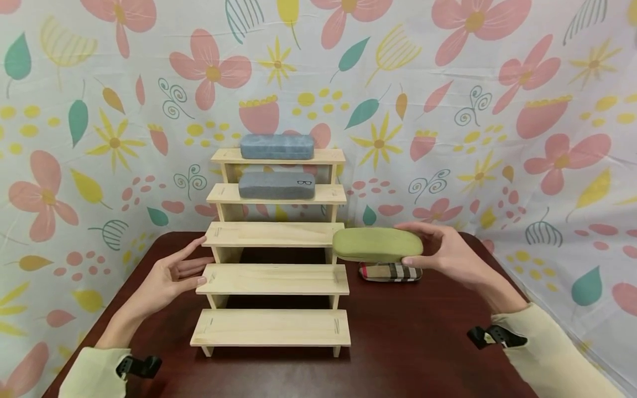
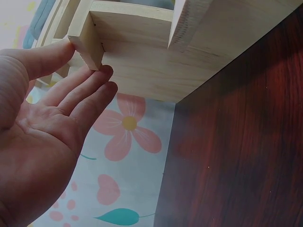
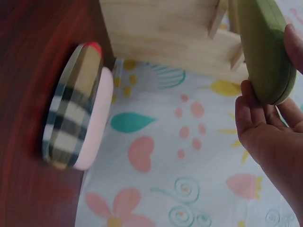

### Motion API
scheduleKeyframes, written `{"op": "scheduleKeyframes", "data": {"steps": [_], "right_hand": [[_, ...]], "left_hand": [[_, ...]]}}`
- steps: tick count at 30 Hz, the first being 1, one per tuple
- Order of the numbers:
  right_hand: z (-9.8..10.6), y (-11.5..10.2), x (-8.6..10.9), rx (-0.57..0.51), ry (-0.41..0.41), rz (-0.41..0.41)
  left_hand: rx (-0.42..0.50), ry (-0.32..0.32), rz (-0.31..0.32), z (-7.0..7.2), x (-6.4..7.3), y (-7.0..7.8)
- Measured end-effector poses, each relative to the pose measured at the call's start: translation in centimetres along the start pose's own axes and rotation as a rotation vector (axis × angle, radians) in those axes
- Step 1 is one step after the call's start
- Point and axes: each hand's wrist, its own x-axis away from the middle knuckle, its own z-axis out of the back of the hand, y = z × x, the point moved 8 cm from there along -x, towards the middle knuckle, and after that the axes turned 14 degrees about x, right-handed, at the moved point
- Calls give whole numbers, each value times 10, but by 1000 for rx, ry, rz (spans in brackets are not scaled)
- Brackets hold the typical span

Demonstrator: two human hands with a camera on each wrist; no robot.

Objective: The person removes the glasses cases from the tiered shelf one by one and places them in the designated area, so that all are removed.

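The green glasses case (image 1: 376, 245) is held in the air at 3 o'clock of the wooden step shelf (image 1: 272, 279), level with its third step. The right hand (image 1: 448, 251) clamps its right end, above the plaid case (image 1: 390, 272) lying on the table (image 1: 408, 342). The left hand (image 1: 171, 273), fingers straight, touches the shelf's left edge.

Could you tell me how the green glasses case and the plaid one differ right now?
The green case is plain olive; the plaid case is checked. The green case is held in the air by the right hand beside the wooden stand; the plaid case lies on the table, untouched. Both are closed, oblong cases.
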Motion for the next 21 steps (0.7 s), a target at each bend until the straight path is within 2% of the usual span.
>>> {"op": "scheduleKeyframes", "data": {"steps": [5,10,16,21], "right_hand": [[9,10,16,54,6,-17],[15,23,27,76,23,5],[11,50,38,21,-7,-28],[4,74,49,25,-20,-75]], "left_hand": [[3,0,4,2,0,-1],[13,-10,-14,3,-2,0],[11,-8,-4,2,-1,-1],[-7,-1,-1,1,-1,-1]]}}
